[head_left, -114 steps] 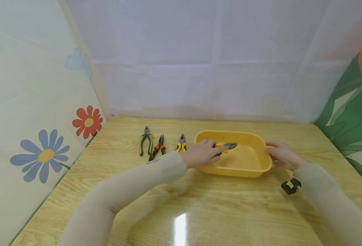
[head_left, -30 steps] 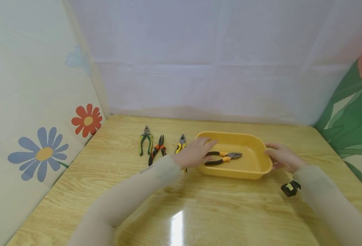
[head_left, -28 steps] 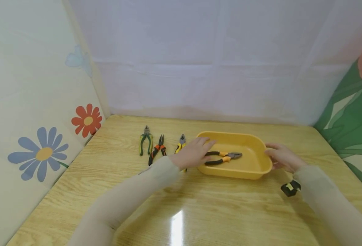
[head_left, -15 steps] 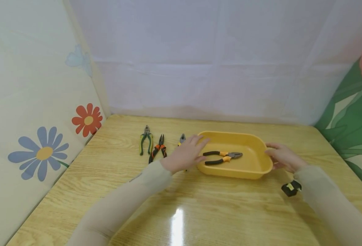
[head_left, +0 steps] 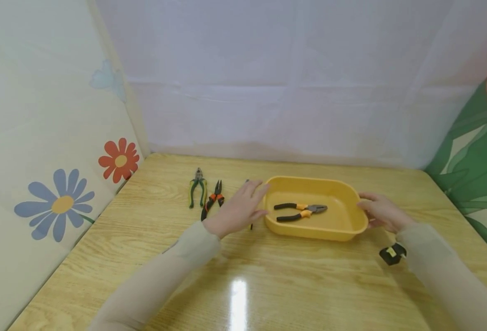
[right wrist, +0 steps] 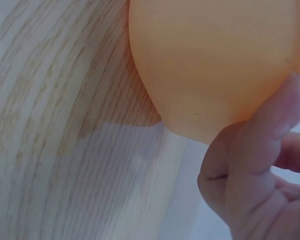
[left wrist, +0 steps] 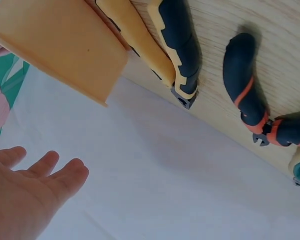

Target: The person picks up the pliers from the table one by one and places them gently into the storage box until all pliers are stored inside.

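Beside the left end of the yellow plastic basin (head_left: 330, 234), my left hand (head_left: 238, 209) hovers with fingers spread and nothing in it. Beneath it lie yellow-and-black pliers (left wrist: 182, 50), mostly hidden in the head view. My right hand (head_left: 381, 211) holds the basin's right end; in the right wrist view its fingers (right wrist: 259, 135) are bent against the wall. Inside the basin lie pliers with black-and-orange handles (head_left: 301, 212), their head to the right. Farther left on the table are orange-and-black long-nose pliers (head_left: 213, 201) and green-handled pliers (head_left: 197, 187).
A small black object with a yellow patch (head_left: 392, 253) sits by the right wrist, possibly attached to it. The wooden table (head_left: 293, 285) ends at a white cloth backdrop (head_left: 235, 115). Flower-printed panels (head_left: 63, 204) stand on both sides.
My left hand has let go of the black-and-orange pliers, which now lie in the basin, and has moved left out over the yellow-and-black pliers. My right hand stays at the basin's end.
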`<state>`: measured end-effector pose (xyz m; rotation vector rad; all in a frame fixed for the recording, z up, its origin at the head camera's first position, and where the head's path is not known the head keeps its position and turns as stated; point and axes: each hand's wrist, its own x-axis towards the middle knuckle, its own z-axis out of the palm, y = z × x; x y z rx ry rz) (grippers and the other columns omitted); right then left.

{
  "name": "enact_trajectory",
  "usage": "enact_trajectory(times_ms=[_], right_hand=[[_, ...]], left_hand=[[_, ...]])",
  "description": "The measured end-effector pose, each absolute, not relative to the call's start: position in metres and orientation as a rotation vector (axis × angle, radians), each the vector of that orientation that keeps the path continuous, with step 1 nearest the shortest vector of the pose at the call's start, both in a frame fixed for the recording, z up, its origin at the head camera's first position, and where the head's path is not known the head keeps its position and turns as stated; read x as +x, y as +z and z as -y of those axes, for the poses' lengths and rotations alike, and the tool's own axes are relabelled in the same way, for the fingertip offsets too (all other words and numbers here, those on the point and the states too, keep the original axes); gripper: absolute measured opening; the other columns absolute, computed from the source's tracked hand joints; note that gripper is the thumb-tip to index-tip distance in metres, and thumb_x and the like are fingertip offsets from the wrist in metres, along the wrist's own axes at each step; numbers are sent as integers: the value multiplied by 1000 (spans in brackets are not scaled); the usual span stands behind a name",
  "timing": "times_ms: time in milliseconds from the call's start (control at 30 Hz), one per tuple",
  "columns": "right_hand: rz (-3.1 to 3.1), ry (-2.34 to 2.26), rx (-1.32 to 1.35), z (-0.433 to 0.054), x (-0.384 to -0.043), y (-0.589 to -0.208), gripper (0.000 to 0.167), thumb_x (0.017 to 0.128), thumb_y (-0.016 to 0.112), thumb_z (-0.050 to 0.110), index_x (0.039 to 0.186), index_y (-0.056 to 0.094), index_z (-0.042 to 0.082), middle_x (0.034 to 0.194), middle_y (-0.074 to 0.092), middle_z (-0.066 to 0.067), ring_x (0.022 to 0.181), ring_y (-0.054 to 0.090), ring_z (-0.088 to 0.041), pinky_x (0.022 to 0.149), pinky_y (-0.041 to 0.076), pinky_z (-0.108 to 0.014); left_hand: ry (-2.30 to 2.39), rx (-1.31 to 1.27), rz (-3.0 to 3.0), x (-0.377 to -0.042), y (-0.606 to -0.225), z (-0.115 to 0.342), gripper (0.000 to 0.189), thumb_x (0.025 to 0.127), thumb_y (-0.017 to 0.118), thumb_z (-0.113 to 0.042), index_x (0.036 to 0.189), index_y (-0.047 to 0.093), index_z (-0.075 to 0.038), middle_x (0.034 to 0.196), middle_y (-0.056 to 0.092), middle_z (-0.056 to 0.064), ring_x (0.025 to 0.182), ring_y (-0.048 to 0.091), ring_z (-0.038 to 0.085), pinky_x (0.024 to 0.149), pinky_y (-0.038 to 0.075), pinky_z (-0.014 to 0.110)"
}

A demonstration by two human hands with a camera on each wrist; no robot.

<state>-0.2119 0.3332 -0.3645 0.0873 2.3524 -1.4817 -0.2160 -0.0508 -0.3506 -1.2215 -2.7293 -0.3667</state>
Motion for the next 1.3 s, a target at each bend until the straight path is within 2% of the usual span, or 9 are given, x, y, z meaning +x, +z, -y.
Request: enact_trajectory(times_ms=[500,600,733,967,1300], right_hand=[[-2344,-1484,82,-334,-211,-365,59,103,35,12,144,7,-19,87,62,0,72,62,-10,58,55,-28],[-2344,-1485,81,-333,-211,-365,59,103,35,13,144,7,-19,87,62,0,72,62,-10,58,54,-28],[-2347,-1482,77,-333,-210,-364,59,103,35,13,144,7,-19,87,62,0,72,63,-10,58,54,-28],[-2354,-1476,82,-332,-210,-364,58,103,35,13,144,8,-19,86,62,1,71,62,-10,58,54,-28],[-2358,-1468,90,-333,-210,-364,59,103,35,12,144,8,-19,85,63,1,71,62,-10,59,54,-29]], left_hand=[[-306,-1106,2687,-211,-355,75,65,99,58,-32,149,32,-1,146,35,27,134,36,39,105,39,46],[-298,-1089,2671,-210,-355,80,66,98,59,-30,149,32,0,145,36,27,134,37,38,107,37,46],[-361,-1071,2683,-209,-355,86,66,98,61,-27,150,30,1,146,36,28,136,34,40,111,29,48],[-425,-1045,2693,-206,-357,95,62,97,61,-25,146,34,2,144,36,30,134,35,42,107,34,52],[-402,-992,2718,-207,-358,107,65,97,61,-27,147,33,3,145,34,30,135,33,44,109,30,54]])
